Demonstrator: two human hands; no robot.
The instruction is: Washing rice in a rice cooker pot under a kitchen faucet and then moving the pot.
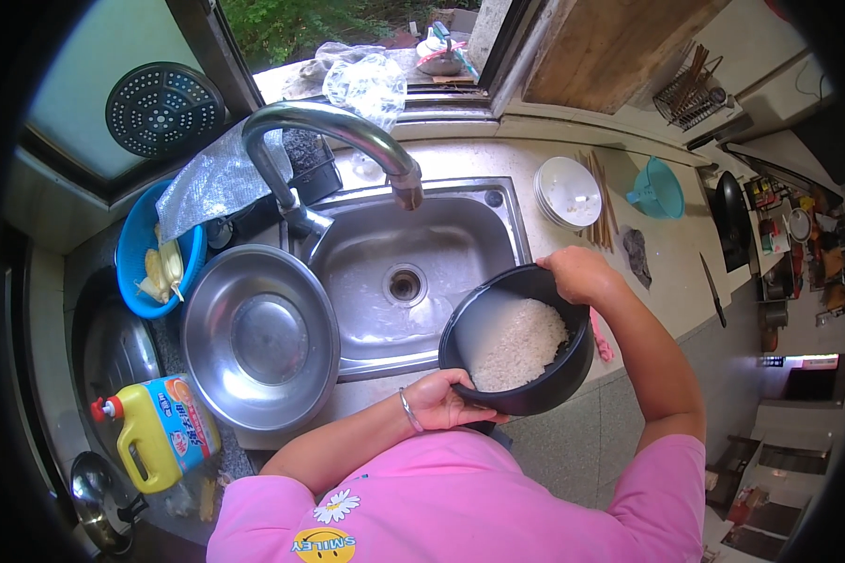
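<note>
Both my hands hold a black inner cooking pot (563,383), tilted over the right front edge of the stainless steel sink (359,317). White rice grains (524,345) lie inside, with cloudy liquid along the pot's left side. My left hand (454,402) supports the pot near its lower left rim, a silver bangle on the wrist. At the upper right rim, my right hand (577,274) grips the edge. Above the basin arches a metal faucet (338,123); no stream of water shows from its mouth.
A steel basin (264,338) stands left of the sink, beside a blue basket (128,281) with corn and a yellow detergent jug (155,433). To the right are stacked white bowls (569,192), chopsticks (602,204), a turquoise strainer (658,188), a dark cloth (636,257) and a knife (712,288).
</note>
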